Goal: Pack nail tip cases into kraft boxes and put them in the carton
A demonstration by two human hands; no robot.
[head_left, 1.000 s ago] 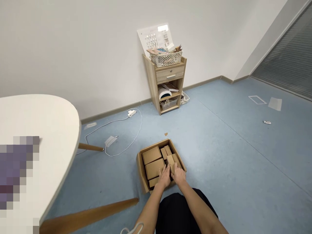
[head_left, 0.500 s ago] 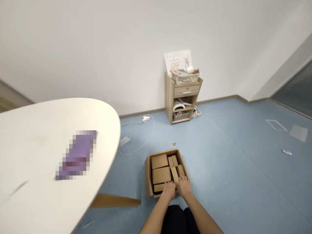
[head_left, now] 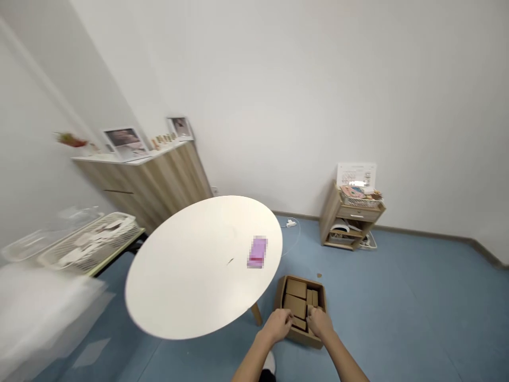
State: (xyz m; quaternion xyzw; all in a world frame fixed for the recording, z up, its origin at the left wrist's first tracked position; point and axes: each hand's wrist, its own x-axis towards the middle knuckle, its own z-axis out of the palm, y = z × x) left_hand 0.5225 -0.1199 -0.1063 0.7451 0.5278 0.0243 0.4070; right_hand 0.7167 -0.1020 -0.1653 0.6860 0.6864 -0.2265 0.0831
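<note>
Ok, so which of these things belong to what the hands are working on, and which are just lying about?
Part of the work:
left hand
right hand
open cardboard carton
small kraft boxes

Just lying about:
round white table
blurred purple item
wooden bedside cabinet
white cable

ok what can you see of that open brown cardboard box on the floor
It is an open carton of brown corrugated cardboard, resting on the blue floor beside the round white table. Inside, smaller flat kraft-brown boxes are packed closely, with a few narrower ones beside them. The left hand and right hand reach over its near side.
</note>
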